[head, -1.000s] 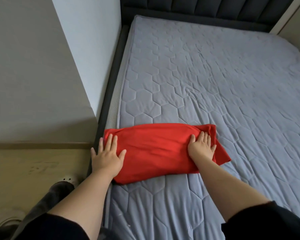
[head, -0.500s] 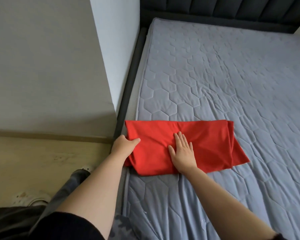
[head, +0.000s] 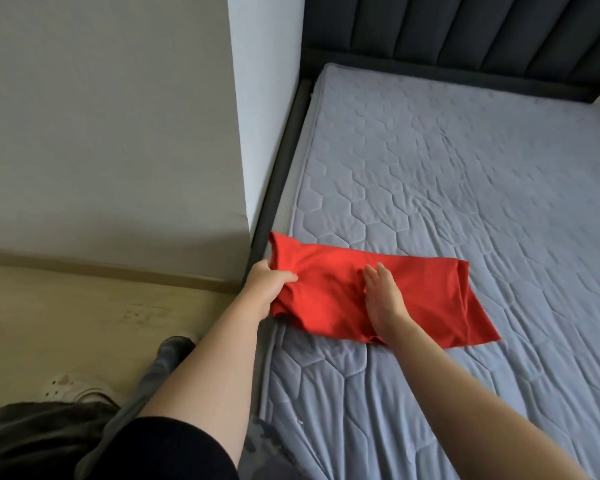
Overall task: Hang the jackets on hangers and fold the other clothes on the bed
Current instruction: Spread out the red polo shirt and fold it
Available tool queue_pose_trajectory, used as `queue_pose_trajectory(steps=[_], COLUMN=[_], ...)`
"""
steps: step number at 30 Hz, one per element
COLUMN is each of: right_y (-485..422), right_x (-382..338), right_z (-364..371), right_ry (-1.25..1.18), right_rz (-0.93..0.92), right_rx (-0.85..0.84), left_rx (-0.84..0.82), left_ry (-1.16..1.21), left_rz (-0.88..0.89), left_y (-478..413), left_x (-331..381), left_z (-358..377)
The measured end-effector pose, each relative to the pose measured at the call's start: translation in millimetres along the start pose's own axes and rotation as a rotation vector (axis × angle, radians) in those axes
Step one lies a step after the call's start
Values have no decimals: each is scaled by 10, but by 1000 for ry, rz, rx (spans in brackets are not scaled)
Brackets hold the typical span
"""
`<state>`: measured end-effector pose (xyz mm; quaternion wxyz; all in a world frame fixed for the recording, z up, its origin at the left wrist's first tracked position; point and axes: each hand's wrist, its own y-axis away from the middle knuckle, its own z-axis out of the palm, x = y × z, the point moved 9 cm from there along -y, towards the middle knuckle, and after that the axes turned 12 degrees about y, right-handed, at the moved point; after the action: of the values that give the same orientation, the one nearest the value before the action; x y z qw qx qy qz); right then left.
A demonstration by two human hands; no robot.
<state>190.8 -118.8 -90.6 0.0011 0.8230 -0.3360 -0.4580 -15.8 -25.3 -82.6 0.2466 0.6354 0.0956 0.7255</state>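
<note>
Mattress: the big grey quilted mattress [head: 465, 185] with hexagon stitching fills my feed from 12 round to 5 o'clock. The cover's a bit wrinkled.
Wall: a plain pale wall corner [head: 101, 116] takes up 9 to 11 o'clock and sits right up against the bed.
Headboard: the dark grey padded headboard [head: 465, 39] with vertical channels is up at 1 o'clock, along the far end of the mattress.
Floor: a light wooden floor [head: 66, 313] is at 8 o'clock, beside the bed.
Bed frame: a dark side rail [head: 274, 188] runs between the wall and the mattress's left edge.
Red garment: the folded red cloth garment [head: 426, 296] lies on the mattress as a long band, roughly 5 o'clock from the centre of my view. Its left end reaches out over the mattress edge, and layered hems show at the right end.
Left hand: the left hand [head: 267, 291] grips the garment's left end, thumb on top and fingers curled under, so the cloth bunches there.
Right hand: the right hand [head: 383, 299] lies flat on the middle of the garment, fingers straight and pointing to 11 o'clock, pressing it down.
Shoe: a white clog-type shoe [head: 66, 391] sits on the floor at 8 o'clock, partly hidden by dark clothing.
</note>
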Motion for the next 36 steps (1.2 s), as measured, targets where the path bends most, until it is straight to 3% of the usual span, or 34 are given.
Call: queue_pose_trajectory(steps=[3,7,9,10,13,16,18,20,22,23,25,26,28,30,33,36], right_y=[43,145,251,284,473,508,446,269,155,122,69,57,39,56,-31,-66], right_x=[-187,-367,-589,-666,-842,-795,-517,-133,126,206,312,350,396,312,167,371], right_z=[77,438,730,815,1194,1268,1030,608,179,58,-16,-49,-72,-39,-56,-99], right_ry=[-164,-463,-619,-583,-770,-914,-910,-931,-972,-1019,-998,-939,-807,-647,-405,-405], right_rz=[-67,43,-7,-36,116,227,271,292,291,298,356,367,375,343,190,273], right_rx=[-69,-174,-290,-274,-434,-510,-437,-254,-125,-132,-285,-350,-398,-396,-293,-123], left_rx=[-18,-1,-13,-24,-72,-170,-393,-581,-477,-340,-111,-125,-244,-317,-330,-316], left_ry=[190,364,415,445,473,445,397,282,169,30,-474,-730,-1069,-1229,-1346,-1394], left_rz=[33,56,90,106,150,113,-59,-118,-13,95,375,460,422,329,366,447], left_y=[100,228,280,297,318,340,456,531,406,316,226,215,191,199,231,235], left_x=[177,375,488,543,663,627,509,413,398,402,444,355,-28,-379,-584,-573], left_z=[-48,-213,-287,-324,-371,-203,133,399,411,335,253,339,517,609,678,682])
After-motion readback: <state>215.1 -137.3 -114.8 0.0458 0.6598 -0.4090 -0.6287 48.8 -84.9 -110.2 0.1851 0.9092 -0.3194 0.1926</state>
